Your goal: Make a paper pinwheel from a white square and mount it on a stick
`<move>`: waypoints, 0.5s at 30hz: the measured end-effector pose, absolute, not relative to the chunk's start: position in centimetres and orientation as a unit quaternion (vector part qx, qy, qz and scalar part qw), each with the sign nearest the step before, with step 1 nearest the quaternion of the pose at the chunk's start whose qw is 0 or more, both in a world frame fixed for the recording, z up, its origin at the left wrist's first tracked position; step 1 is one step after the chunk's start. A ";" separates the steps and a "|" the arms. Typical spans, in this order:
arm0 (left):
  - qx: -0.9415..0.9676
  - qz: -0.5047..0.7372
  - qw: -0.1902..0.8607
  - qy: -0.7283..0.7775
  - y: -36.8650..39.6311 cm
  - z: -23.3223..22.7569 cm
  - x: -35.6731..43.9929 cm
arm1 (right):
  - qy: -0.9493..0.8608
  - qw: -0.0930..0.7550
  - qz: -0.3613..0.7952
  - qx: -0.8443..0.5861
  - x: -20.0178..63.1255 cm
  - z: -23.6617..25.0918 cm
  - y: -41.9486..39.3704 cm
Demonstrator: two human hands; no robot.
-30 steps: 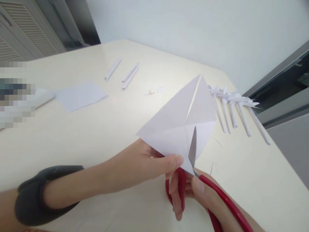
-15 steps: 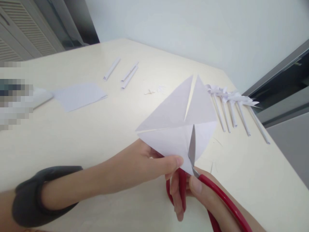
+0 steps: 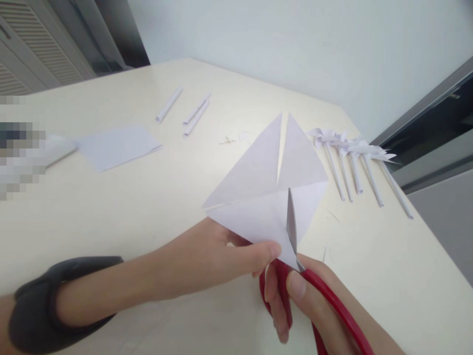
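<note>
Head camera is looking down at two bare hands working close to the body. Nearest, the right hand (image 3: 303, 301) is gripping red-handled scissors (image 3: 295, 266), its thumb and fingers closed through the red loops, while the steel blade is pointing up and away and lying against a white paper square (image 3: 266, 192). The left hand (image 3: 225, 251) is reaching in from the left, a dark band (image 3: 40, 305) wrapping its wrist, and its thumb and fingers are pinching the near corner of the paper square, right beside the blade. The paper is being held up off the cream table (image 3: 148, 207), tilted towards the camera, and slits are showing in it: one is running from its far corner towards the middle, another is opening from its left corner, and the blade is sitting in the near corner's line. Just beyond the hands, thin paper slivers (image 3: 325, 254) are lying on the table. Farther right, a row of rolled paper sticks with folded paper heads (image 3: 351, 158) is lying side by side. Farther left, a flat white sheet (image 3: 116, 147) is resting on the table, and beyond it three bare paper rolls (image 3: 186, 109) are lying near each other, with small scraps (image 3: 232, 138) between them and the held square.
</note>
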State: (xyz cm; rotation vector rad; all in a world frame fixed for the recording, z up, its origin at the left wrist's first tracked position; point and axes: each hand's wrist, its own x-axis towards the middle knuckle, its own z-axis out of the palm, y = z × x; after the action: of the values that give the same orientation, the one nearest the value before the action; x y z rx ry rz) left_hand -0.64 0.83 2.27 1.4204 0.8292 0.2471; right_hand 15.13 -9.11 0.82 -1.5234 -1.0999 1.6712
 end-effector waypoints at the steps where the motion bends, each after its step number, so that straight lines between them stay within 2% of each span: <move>1: 0.629 0.115 0.677 0.365 0.8 2.3 -0.6 | -0.423 0.309 0.627 -0.577 15.1 0.8 -9.0; 7: 0.630 0.168 0.695 0.302 0.9 1.5 -0.8 | -0.481 0.293 0.566 -0.602 14.7 0.9 -8.6; 11: 0.661 0.224 0.630 0.341 1.0 0.8 -0.8 | -0.502 0.287 0.565 -0.590 14.7 0.9 -8.5; 15: 0.673 0.229 0.573 0.407 0.8 0.9 -0.8 | -0.504 0.275 0.592 -0.565 14.9 1.1 -8.4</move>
State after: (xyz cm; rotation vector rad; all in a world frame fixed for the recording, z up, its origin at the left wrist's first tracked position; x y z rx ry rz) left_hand -0.80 0.80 0.90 1.5785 0.9532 0.5372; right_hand 14.88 -8.43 1.06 -1.5186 -1.3563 1.5926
